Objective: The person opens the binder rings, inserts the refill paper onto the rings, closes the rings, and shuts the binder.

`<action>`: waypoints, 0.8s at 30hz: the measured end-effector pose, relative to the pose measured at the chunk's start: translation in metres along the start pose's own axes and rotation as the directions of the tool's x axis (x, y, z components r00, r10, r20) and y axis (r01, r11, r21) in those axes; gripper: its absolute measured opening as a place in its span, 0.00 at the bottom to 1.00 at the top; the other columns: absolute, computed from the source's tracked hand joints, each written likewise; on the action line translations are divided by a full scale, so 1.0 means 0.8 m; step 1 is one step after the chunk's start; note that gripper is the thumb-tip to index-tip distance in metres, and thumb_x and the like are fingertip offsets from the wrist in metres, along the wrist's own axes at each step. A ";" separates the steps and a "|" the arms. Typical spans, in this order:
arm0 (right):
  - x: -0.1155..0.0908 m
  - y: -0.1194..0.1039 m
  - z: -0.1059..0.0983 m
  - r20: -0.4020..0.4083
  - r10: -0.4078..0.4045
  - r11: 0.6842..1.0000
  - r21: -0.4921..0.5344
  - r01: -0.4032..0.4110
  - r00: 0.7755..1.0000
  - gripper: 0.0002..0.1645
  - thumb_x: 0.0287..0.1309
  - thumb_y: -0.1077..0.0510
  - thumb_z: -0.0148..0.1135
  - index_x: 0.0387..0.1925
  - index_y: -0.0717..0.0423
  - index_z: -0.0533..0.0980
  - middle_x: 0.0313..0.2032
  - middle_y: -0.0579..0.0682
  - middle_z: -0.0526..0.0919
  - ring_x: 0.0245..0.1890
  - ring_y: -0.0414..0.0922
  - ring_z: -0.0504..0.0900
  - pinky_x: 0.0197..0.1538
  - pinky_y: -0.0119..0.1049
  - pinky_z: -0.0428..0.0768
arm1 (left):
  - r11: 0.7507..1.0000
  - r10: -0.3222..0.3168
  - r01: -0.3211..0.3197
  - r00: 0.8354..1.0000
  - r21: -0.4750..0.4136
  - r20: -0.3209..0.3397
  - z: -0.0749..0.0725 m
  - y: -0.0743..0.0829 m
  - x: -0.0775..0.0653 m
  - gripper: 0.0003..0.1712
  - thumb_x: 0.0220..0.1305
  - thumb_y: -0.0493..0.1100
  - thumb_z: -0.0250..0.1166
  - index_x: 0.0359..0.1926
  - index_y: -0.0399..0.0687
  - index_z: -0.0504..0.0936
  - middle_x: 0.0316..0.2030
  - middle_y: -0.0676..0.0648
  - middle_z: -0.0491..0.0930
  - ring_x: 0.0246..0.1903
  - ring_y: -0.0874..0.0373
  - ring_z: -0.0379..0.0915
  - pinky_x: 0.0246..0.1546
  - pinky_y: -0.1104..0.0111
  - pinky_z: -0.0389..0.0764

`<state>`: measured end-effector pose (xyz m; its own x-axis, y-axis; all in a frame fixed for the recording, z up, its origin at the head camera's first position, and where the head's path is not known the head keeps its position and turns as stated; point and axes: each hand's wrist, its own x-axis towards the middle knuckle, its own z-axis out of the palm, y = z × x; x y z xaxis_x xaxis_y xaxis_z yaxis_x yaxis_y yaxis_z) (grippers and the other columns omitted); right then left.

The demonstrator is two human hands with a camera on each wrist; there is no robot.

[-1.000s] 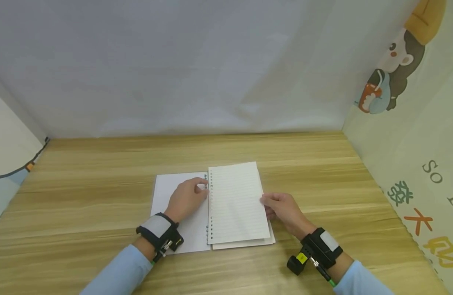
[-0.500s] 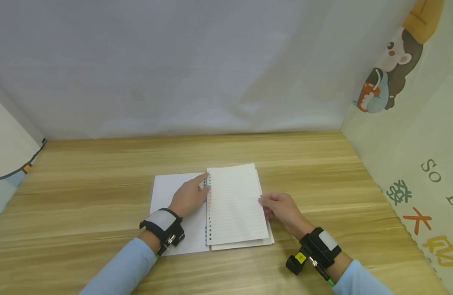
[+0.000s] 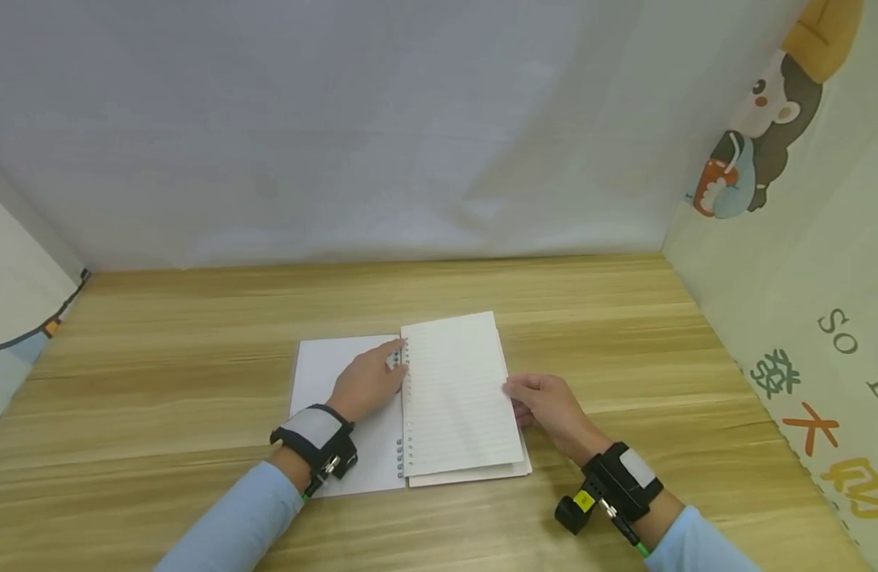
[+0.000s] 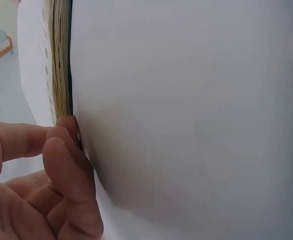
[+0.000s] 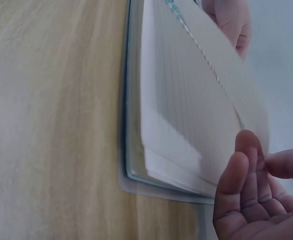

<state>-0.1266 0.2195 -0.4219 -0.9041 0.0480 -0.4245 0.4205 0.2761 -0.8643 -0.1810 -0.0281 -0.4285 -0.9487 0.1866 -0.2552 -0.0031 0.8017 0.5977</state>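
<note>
An open loose-leaf notebook lies on the wooden table, its white inner cover [image 3: 367, 469] to the left and its page stack [image 5: 136, 160] to the right. Over the stack, a lined loose-leaf sheet [image 3: 456, 397] with punched holes is lifted at a slight tilt. My right hand [image 3: 549, 405] pinches the sheet's right edge between thumb and fingers. At the ring binding [image 3: 400, 459], my left hand [image 3: 367, 381] holds the sheet's holed edge near its upper part. In the left wrist view its curled fingers [image 4: 69, 170] meet at the spine. The upper rings are partly hidden by this hand.
The wooden table [image 3: 195, 318] spreads around the notebook. A pale backdrop [image 3: 381, 143] rises behind it, and a printed panel [image 3: 789, 262] with a cartoon figure borders the right side. Both wrists wear black straps [image 3: 624, 481] with small cameras.
The left hand has moved slightly up to the sheet's holed edge and now holds it there. The sheet has shifted and tilted a little over the stack; the right hand keeps its pinch.
</note>
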 end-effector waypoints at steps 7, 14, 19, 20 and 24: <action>0.002 0.002 0.002 0.012 0.002 0.999 0.040 -0.002 1.000 0.19 0.63 0.58 0.54 0.51 0.67 0.74 0.33 0.51 0.82 0.30 0.41 0.78 0.38 0.32 0.78 | 1.000 -0.017 0.017 1.000 -0.018 -0.003 0.001 0.000 0.000 0.30 0.66 0.48 0.53 0.68 0.49 0.62 0.26 0.46 0.78 0.25 0.58 0.72 0.24 0.69 0.68; 0.003 0.001 0.001 0.034 -0.010 0.997 0.082 0.007 0.999 0.19 0.64 0.59 0.52 0.51 0.67 0.73 0.38 0.53 0.82 0.33 0.41 0.79 0.41 0.32 0.79 | 0.999 -0.023 0.022 1.000 -0.030 -0.008 0.002 0.000 0.000 0.32 0.66 0.48 0.53 0.69 0.47 0.60 0.27 0.46 0.80 0.27 0.57 0.74 0.27 0.68 0.71; 0.003 0.003 -0.003 0.050 -0.007 0.995 0.103 0.001 0.999 0.20 0.64 0.58 0.52 0.53 0.68 0.72 0.40 0.54 0.82 0.34 0.40 0.79 0.41 0.32 0.79 | 0.999 -0.027 0.027 1.000 -0.044 -0.012 0.002 0.000 -0.001 0.32 0.66 0.47 0.53 0.69 0.47 0.59 0.22 0.48 0.76 0.24 0.58 0.71 0.23 0.70 0.68; 0.002 0.002 -0.004 0.054 -0.008 0.994 0.111 0.002 0.999 0.21 0.64 0.58 0.52 0.54 0.68 0.72 0.40 0.53 0.82 0.34 0.40 0.79 0.41 0.32 0.79 | 0.998 -0.027 0.027 1.000 -0.048 -0.013 0.001 0.000 -0.001 0.32 0.66 0.47 0.53 0.69 0.47 0.59 0.22 0.48 0.76 0.23 0.58 0.71 0.22 0.70 0.67; 0.001 0.002 -0.007 0.068 -0.015 0.991 0.132 0.006 0.998 0.21 0.65 0.58 0.51 0.54 0.69 0.70 0.38 0.51 0.81 0.34 0.40 0.78 0.42 0.31 0.78 | 0.998 -0.028 0.026 0.999 -0.063 -0.028 0.000 0.000 -0.002 0.32 0.66 0.47 0.54 0.69 0.47 0.59 0.23 0.48 0.77 0.23 0.58 0.72 0.22 0.71 0.68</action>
<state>-0.1269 0.2257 -0.4224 -0.9033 -0.0212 -0.4284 0.4211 0.1471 -0.8950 -0.1796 -0.0282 -0.4278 -0.9567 0.1486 -0.2504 -0.0475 0.7686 0.6380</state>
